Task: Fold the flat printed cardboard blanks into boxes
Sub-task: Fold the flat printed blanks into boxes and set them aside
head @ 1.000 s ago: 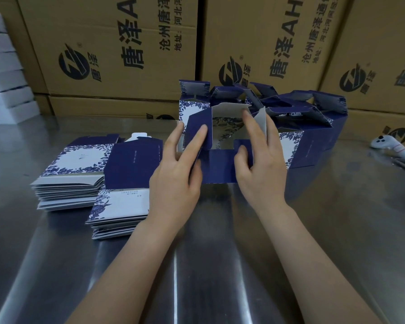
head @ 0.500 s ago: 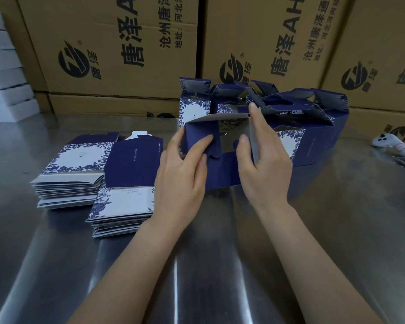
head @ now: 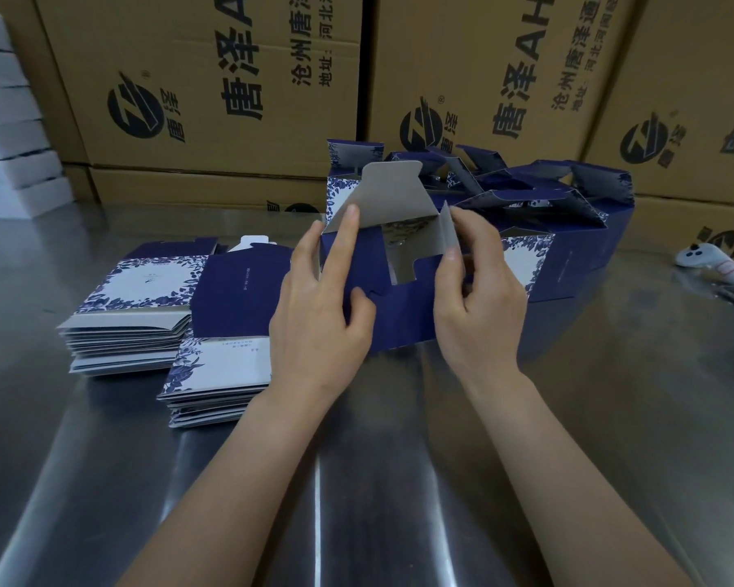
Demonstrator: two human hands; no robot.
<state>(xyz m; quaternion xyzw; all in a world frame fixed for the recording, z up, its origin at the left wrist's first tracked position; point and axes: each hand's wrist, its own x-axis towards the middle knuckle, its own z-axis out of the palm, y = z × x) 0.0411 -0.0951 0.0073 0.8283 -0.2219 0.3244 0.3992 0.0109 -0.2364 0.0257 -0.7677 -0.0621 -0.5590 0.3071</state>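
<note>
Has raised the top flap (head: 386,192) of the box (head: 399,315) since half a second ago. Lay nearly level over the mouth then, stands up now and leans back, grey side toward the camera.

Grips the box's left corner with the left hand (head: 318,319): index finger straight along the flap's lower edge, thumb pressed on the navy front panel. Pinches the short side flap (head: 447,235) between thumb and index finger of the right hand (head: 482,302), other fingers loosely curled.

Stands mid-table on the steel table (head: 399,480), mouth upward, navy panel toward the person, long axis seemingly upright (hands cover the lower corners).

Hemmed on the left by two stacks of flat blanks (head: 132,307) just beside the left hand. Backed on the right by a cluster of folded boxes (head: 568,235), close behind, contact unclear. Leaves bare steel open on the near side, around both forearms. Far right, well apart, a white controller (head: 712,264). Behind it all, a wall of brown cartons (head: 212,78).
</note>
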